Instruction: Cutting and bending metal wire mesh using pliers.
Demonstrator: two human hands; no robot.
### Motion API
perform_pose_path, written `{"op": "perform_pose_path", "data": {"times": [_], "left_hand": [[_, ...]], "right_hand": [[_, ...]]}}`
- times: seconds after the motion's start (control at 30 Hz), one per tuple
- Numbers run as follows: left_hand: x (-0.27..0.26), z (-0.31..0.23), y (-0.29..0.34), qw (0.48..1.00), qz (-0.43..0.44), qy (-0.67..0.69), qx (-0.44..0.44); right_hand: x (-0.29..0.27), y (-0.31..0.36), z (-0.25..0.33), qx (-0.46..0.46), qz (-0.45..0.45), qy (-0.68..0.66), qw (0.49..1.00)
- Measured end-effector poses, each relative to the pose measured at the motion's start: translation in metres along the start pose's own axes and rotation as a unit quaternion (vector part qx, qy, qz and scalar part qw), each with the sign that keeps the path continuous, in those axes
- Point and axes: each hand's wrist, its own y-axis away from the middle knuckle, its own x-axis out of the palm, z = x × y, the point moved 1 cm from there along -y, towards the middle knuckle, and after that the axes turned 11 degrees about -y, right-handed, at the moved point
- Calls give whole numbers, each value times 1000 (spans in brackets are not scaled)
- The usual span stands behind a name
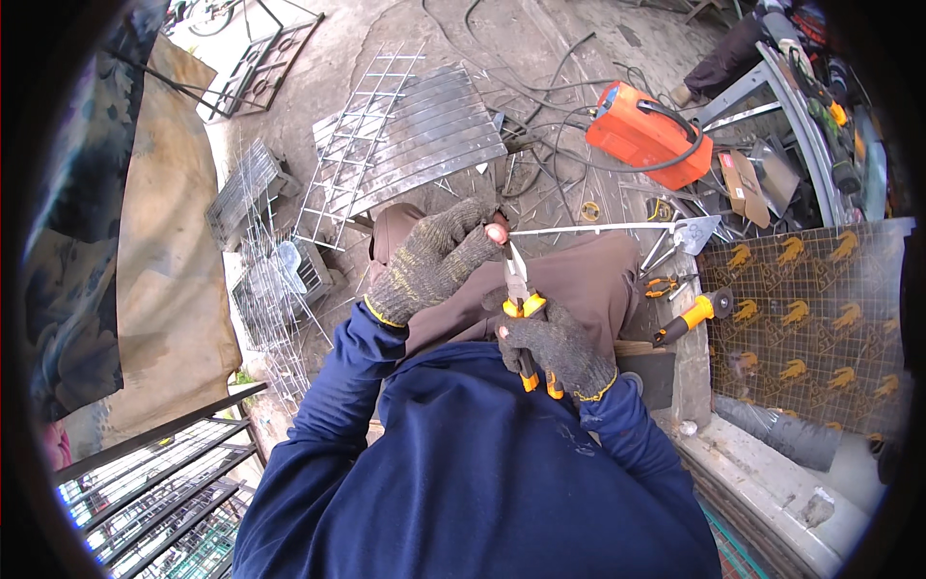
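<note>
Both of my hands wear dark knitted gloves with yellow cuffs. My right hand [559,347] is wrapped round pliers [521,289] with yellow-and-black handles, whose jaws point away from me. At the jaw tips, my left hand [439,251] is closed, its bare thumb tip showing through the glove, pinching the near end of a thin pale metal rod [588,229]. That rod runs to the right as far as a grey triangular metal plate [696,234]; whether they are joined I cannot tell. The exact contact between jaws and rod is hidden by my fingertips.
Ahead stands a slatted metal table [444,135] with a wire grid [362,145] leaning across it. An orange machine [641,135] and tangled cables lie right of it. An angle grinder [694,317] and other pliers [661,287] are at my right. Wire mesh [265,280] stands left.
</note>
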Motion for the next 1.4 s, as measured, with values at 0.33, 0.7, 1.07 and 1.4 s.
{"op": "perform_pose_path", "data": {"times": [0.33, 0.7, 1.07, 1.4], "left_hand": [[-6, -8, -1, 998, -32, 38, -37], [-17, -28, 10, 994, -86, -49, -46], [-17, -27, 9, 993, -13, -8, -119], [4, 5, 21, 994, 0, -39, -106]], "right_hand": [[18, 3, 7, -77, 42, 8, 996], [40, -2, 12, -27, 90, -63, 994], [35, -15, -11, -32, 18, -33, 999], [15, -21, -25, 3, -18, 7, 1000]]}}
